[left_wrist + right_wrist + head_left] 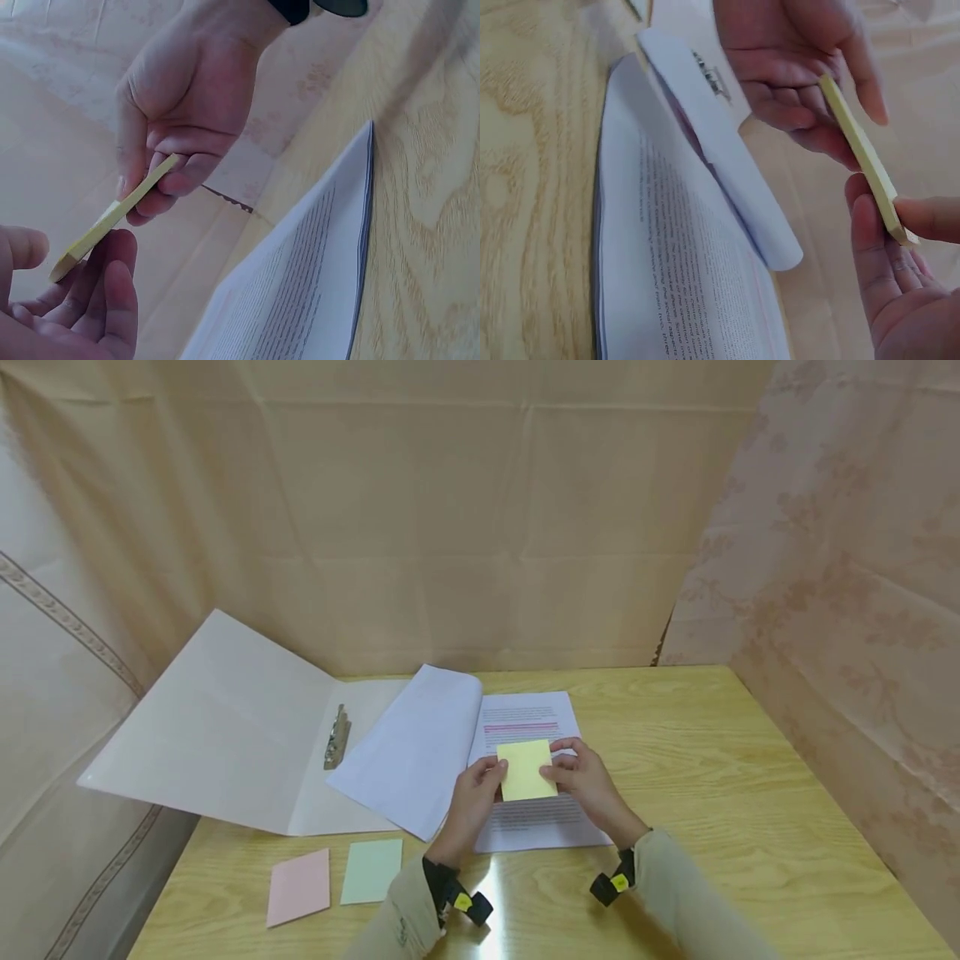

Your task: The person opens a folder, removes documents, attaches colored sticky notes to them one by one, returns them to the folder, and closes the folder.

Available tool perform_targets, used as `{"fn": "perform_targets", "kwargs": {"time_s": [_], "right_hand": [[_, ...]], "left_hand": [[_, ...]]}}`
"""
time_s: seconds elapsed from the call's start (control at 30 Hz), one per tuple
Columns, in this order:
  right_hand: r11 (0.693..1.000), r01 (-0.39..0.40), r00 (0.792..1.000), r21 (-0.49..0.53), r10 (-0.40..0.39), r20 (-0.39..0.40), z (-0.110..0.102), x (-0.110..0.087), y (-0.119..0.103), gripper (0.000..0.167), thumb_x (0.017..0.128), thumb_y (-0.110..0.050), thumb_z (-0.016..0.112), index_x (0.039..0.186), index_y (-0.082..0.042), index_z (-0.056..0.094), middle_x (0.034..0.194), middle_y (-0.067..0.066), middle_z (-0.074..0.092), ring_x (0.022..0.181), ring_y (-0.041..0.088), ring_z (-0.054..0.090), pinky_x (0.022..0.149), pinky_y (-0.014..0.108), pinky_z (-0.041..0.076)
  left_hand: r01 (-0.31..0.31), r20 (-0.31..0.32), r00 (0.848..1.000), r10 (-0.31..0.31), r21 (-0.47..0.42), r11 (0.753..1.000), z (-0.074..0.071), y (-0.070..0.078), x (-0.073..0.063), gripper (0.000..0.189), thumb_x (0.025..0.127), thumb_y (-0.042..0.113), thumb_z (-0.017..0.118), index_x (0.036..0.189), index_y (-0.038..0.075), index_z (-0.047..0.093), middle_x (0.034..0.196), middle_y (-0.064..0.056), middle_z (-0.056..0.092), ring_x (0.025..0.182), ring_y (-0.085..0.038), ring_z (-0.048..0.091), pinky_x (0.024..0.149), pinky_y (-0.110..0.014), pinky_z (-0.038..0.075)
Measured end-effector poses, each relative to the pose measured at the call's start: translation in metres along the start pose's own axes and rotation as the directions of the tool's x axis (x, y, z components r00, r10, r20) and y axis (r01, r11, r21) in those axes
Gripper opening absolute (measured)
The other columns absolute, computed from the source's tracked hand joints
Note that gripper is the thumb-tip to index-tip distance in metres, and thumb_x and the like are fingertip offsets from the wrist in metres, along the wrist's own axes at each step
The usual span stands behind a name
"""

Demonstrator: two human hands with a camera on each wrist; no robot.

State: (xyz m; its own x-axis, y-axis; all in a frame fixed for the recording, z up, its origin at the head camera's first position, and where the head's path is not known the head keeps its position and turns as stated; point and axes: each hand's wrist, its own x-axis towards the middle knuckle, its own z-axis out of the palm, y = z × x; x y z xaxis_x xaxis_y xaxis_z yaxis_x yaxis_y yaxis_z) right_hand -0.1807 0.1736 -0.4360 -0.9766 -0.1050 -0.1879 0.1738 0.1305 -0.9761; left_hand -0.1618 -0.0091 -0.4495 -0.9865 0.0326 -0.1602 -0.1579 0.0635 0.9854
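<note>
A yellow sticky note pad (527, 770) is raised over the printed sheets (525, 835), its face toward the head view. My left hand (474, 793) holds its left edge, thumb in front and fingers behind. At the opposite edge my right hand (592, 785) pinches the pad with the thumb in front; the index finger extends along the upper corner. Both wrist views show the pad (112, 221) edge-on as a thick block, with curled fingers (870, 247) under it. Under the hands, the top printed page carries a pink highlighted line near its top.
An open white folder (210, 727) with a metal clip (337, 737) lies at the left, its cover tilted up. Turned-over pages (420, 752) curl across it. A pink note pad (298, 887) and a green note pad (372, 872) lie at the table's front left.
</note>
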Motion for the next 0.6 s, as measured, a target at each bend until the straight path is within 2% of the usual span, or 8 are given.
{"fn": "perform_targets", "kwargs": {"time_s": [0.1,0.2,0.27,0.37,0.47,0.53,0.6], "right_hand": [[0.998,0.056,0.997,-0.030,-0.057,-0.043,0.005,-0.001,0.001,0.043,0.086,0.001,0.067,0.123,0.001,0.047,0.073,-0.003,0.062,0.063,0.006,0.055,0.059,0.022,0.046],[0.986,0.142,0.987,-0.083,-0.147,-0.059,0.009,-0.002,0.002,0.043,0.084,0.003,0.069,0.124,0.000,0.052,0.078,0.005,0.065,0.061,0.006,0.056,0.057,0.021,0.045],[0.969,0.196,0.977,-0.153,-0.207,-0.059,0.011,-0.003,0.003,0.042,0.084,0.002,0.070,0.123,-0.002,0.057,0.088,0.013,0.067,0.063,0.008,0.057,0.057,0.020,0.046],[0.919,0.275,0.952,-0.282,-0.300,-0.052,0.013,-0.005,0.005,0.037,0.083,0.000,0.072,0.119,-0.005,0.065,0.104,0.019,0.064,0.071,0.014,0.061,0.062,0.020,0.049],[0.825,0.378,0.905,-0.420,-0.426,-0.023,0.013,-0.007,0.008,0.032,0.082,-0.002,0.074,0.114,-0.004,0.069,0.116,0.019,0.060,0.087,0.025,0.064,0.069,0.026,0.054],[0.735,0.452,0.857,-0.505,-0.515,0.018,0.013,-0.008,0.009,0.030,0.081,-0.004,0.075,0.111,-0.003,0.071,0.122,0.019,0.058,0.103,0.033,0.063,0.080,0.037,0.056],[0.636,0.513,0.811,-0.577,-0.579,0.083,0.014,-0.010,0.009,0.031,0.080,-0.007,0.077,0.110,-0.003,0.072,0.127,0.019,0.059,0.115,0.037,0.058,0.090,0.047,0.052]], "left_hand": [[0.035,0.049,0.998,-0.032,-0.063,0.997,0.001,0.000,0.001,0.040,0.097,0.022,0.055,0.128,-0.002,0.054,0.108,-0.019,0.072,0.084,-0.011,0.068,0.075,-0.025,0.054],[0.048,0.106,0.994,-0.037,-0.109,0.993,0.002,0.000,0.000,0.042,0.098,0.016,0.053,0.135,-0.003,0.048,0.114,-0.021,0.069,0.093,-0.013,0.068,0.080,-0.026,0.054],[0.057,0.117,0.992,-0.043,-0.126,0.990,0.002,0.001,-0.001,0.044,0.098,0.015,0.051,0.138,-0.003,0.046,0.118,-0.021,0.068,0.098,-0.015,0.068,0.083,-0.028,0.054],[0.064,0.117,0.992,-0.047,-0.145,0.987,0.002,0.002,-0.001,0.044,0.099,0.014,0.048,0.140,-0.003,0.044,0.125,-0.020,0.065,0.106,-0.018,0.067,0.088,-0.031,0.054],[0.056,0.111,0.993,-0.040,-0.149,0.987,0.002,0.002,-0.002,0.044,0.100,0.015,0.046,0.139,-0.004,0.045,0.125,-0.021,0.063,0.105,-0.018,0.066,0.089,-0.032,0.054],[0.046,0.116,0.993,-0.028,-0.149,0.988,0.002,0.001,-0.003,0.043,0.100,0.015,0.046,0.138,-0.005,0.046,0.125,-0.021,0.063,0.103,-0.016,0.066,0.088,-0.031,0.054],[0.038,0.122,0.992,-0.020,-0.148,0.988,0.001,0.001,-0.004,0.043,0.100,0.014,0.046,0.138,-0.006,0.047,0.124,-0.022,0.063,0.102,-0.016,0.066,0.086,-0.030,0.054]]}}
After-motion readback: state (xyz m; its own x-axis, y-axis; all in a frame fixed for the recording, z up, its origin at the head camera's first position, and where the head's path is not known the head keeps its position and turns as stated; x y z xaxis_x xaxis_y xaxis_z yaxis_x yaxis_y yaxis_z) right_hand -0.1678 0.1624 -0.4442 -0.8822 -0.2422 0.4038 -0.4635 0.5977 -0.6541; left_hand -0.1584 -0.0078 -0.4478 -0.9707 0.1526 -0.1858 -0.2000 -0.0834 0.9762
